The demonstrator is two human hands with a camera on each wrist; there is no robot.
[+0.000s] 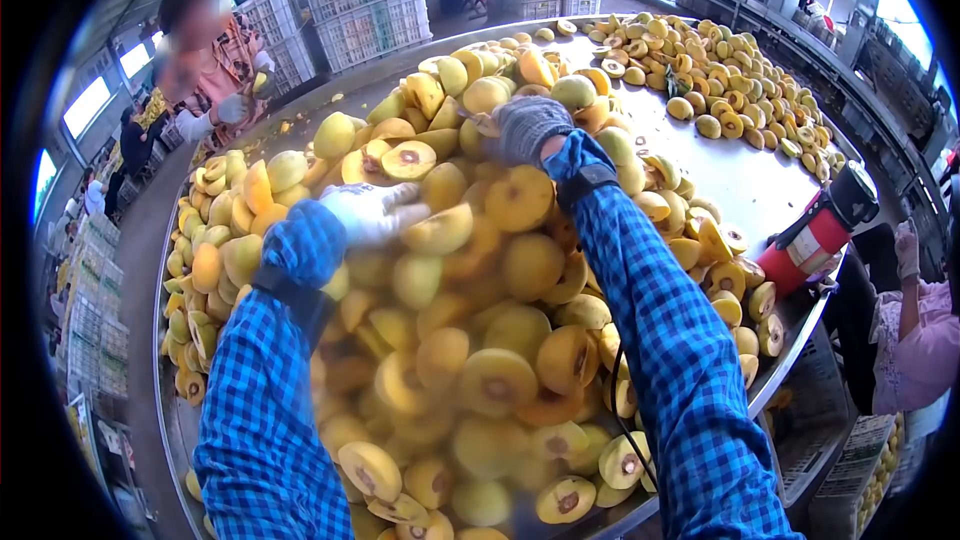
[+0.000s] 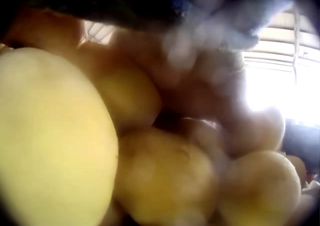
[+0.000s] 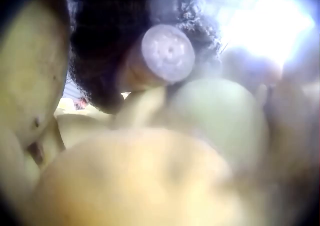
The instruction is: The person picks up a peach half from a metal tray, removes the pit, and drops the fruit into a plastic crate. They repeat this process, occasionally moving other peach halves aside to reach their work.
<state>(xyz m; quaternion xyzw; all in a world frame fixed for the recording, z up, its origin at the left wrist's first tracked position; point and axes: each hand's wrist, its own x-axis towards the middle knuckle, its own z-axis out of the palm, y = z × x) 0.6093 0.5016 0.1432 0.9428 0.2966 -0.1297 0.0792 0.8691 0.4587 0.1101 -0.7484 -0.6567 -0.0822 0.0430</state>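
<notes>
My left hand, in a white glove, reaches over the heap with its fingers stretched to the right. Its fingertips are right at a halved yellow fruit with orange flesh. In the left wrist view, that hand is a blur above whole-looking yellow fruit. Farther up the heap, my right hand wears a grey knit glove and its fingers curl round a tool with a round-ended handle. The tool's working end is mostly hidden, so I cannot tell its kind. Cut fruit with a brown centre lies between the hands.
Fruit halves cover much of the metal table, with another pile at the back right. A red and black container stands at the right edge. Across the table is a gloved person; another sits at right. Crates are stacked behind.
</notes>
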